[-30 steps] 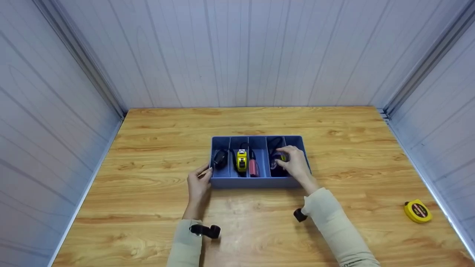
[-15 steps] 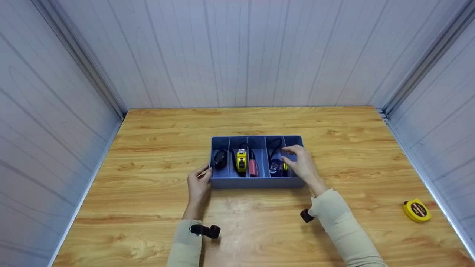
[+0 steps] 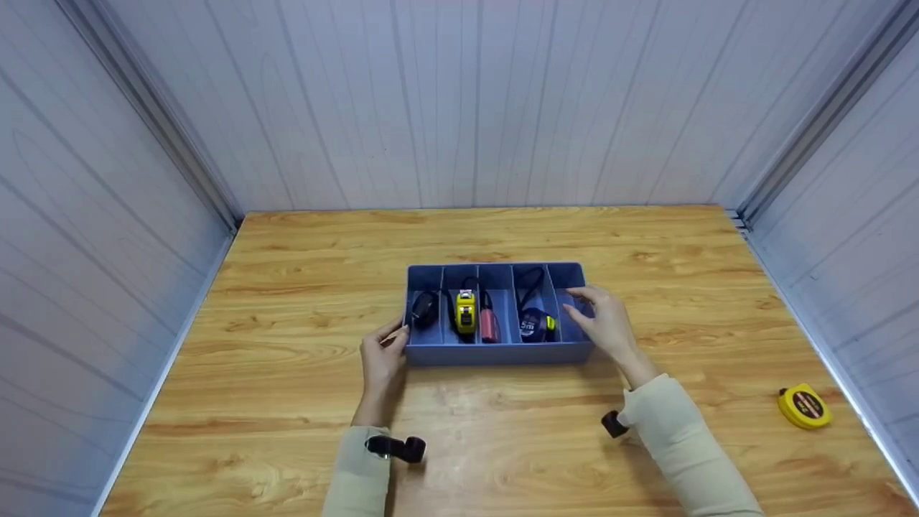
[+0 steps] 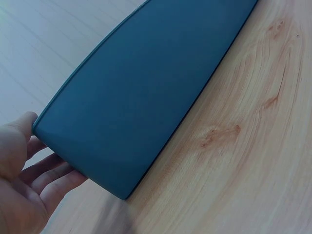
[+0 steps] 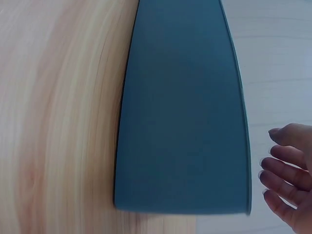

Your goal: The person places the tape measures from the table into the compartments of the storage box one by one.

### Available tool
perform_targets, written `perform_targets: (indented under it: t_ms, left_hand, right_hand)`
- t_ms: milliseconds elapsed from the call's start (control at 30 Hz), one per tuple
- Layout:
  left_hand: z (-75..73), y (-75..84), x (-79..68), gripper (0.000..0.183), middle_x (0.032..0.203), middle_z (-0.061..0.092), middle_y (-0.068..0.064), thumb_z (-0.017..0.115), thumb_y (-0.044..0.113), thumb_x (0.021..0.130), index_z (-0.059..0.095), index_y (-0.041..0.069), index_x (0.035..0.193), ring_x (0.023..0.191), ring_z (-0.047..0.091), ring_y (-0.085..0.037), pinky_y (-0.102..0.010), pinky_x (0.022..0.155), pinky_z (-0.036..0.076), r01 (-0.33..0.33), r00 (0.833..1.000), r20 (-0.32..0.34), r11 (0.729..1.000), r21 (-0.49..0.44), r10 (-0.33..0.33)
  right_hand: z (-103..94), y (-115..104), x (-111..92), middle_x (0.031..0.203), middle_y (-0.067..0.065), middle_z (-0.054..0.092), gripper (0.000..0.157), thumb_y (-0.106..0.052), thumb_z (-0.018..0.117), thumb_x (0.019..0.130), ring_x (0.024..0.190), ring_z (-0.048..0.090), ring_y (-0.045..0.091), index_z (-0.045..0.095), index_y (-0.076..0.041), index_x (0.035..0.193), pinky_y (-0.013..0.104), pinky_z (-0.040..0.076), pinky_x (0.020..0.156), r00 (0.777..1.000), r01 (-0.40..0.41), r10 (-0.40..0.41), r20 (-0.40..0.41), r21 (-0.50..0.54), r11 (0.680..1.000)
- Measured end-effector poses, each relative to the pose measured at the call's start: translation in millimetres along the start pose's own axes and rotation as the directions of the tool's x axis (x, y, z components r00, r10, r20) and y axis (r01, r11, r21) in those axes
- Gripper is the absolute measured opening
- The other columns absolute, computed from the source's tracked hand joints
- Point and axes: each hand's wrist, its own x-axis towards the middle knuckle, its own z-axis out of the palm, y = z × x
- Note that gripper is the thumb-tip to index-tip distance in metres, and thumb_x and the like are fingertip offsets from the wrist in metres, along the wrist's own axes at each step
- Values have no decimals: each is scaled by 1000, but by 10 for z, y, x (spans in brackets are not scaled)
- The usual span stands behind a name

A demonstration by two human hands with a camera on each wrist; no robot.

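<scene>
A blue divided box (image 3: 500,354) stands on the table. My left hand (image 3: 380,359) holds its left end, thumb at the rim and fingers along the outer wall. At the right end, my right hand (image 3: 607,323) hovers with parted thumb and fingers, holding nothing; the right wrist view shows it apart from the box. A dark tape measure (image 3: 533,325) marked "5m", with a yellow part and a black strap, lies in the compartment left of the rightmost one. Other compartments hold a black rounded object (image 3: 425,309), a yellow-and-black tape measure (image 3: 466,312) and a red item (image 3: 490,325).
A yellow tape measure (image 3: 804,406) lies on the wooden table (image 3: 502,445) at the far right, away from the box. Pale panel walls (image 3: 459,108) enclose the table at the back and both sides.
My right hand has drawn away rightward from the dark tape measure, which now lies uncovered in its compartment. My left hand has stayed at the box's left end.
</scene>
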Motion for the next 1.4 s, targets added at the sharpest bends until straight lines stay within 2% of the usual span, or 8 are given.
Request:
perform_targets:
  t_ms: [333, 500, 633, 800, 900, 1100, 1333, 1400]
  left_hand:
    - [-12, 15, -7, 29, 96, 63, -20, 57, -3, 81, 61, -1, 110, 68, 56, -14, -16, 45, 39, 48, 999, 18, 998, -38, -47]
    - [-19, 27, -4, 29, 92, 63, -19, 57, -3, 81, 61, -3, 109, 60, 52, -12, -15, 36, 29, 52, 999, 17, 998, -26, -51]
    - [-8, 30, -2, 28, 96, 62, -20, 57, -3, 81, 61, -4, 108, 68, 56, -14, -16, 39, 34, 20, 1000, 13, 1000, -13, -19]
    - [-1, 17, 4, 27, 96, 62, -20, 57, -3, 81, 62, -2, 108, 71, 56, -16, -16, 41, 35, 22, 1000, 12, 1000, -11, -22]
    - [0, 13, 5, 28, 97, 62, -21, 57, -2, 81, 62, -2, 108, 74, 56, -20, -16, 41, 34, 29, 999, 17, 999, -19, -29]
    - [-6, 19, 4, 28, 97, 61, -23, 57, -2, 81, 61, -2, 109, 70, 56, -17, -15, 38, 31, 37, 999, 23, 999, -31, -36]
    - [-11, 17, -10, 28, 101, 60, -24, 57, -2, 82, 61, -2, 109, 78, 57, -24, -18, 44, 38, 27, 999, 27, 999, -17, -26]
    - [-13, 16, -10, 29, 101, 60, -24, 57, -2, 82, 61, -2, 110, 77, 57, -21, -17, 45, 39, 28, 999, 23, 1000, -14, -27]
  right_hand:
    - [-146, 83, -99, 89, 17, 63, 23, -6, 69, 75, 78, 56, 31, 65, 4, 95, 41, 45, 69, 999, -5, 2, -39, -67, 998]
    - [-207, 151, -138, 87, 17, 63, 24, -6, 71, 74, 77, 56, 31, 65, 5, 94, 43, 44, 69, 998, -2, -5, -65, -99, 995]
    - [-257, 201, -173, 86, 18, 63, 24, -6, 72, 73, 75, 56, 32, 65, 5, 93, 43, 45, 67, 996, 13, -23, -88, -110, 994]
    - [-311, 268, -227, 87, 18, 63, 26, -4, 72, 71, 74, 57, 31, 65, 5, 95, 43, 45, 67, 993, 19, -32, -117, -116, 993]
    - [-340, 310, -261, 88, 19, 64, 26, -3, 72, 72, 75, 57, 32, 65, 5, 96, 44, 46, 67, 991, 7, -21, -129, -104, 995]
    - [-392, 412, -352, 89, 21, 63, 26, -3, 71, 73, 76, 57, 33, 64, 7, 96, 45, 46, 67, 989, -27, 12, -146, -99, 995]
    - [-450, 502, -473, 93, 23, 61, 29, -7, 69, 75, 80, 55, 35, 62, 7, 100, 46, 44, 69, 988, -95, 81, -130, -105, 990]
    - [-472, 527, -501, 95, 23, 60, 30, -7, 69, 76, 81, 54, 36, 62, 7, 101, 47, 44, 70, 987, -117, 103, -121, -115, 987]
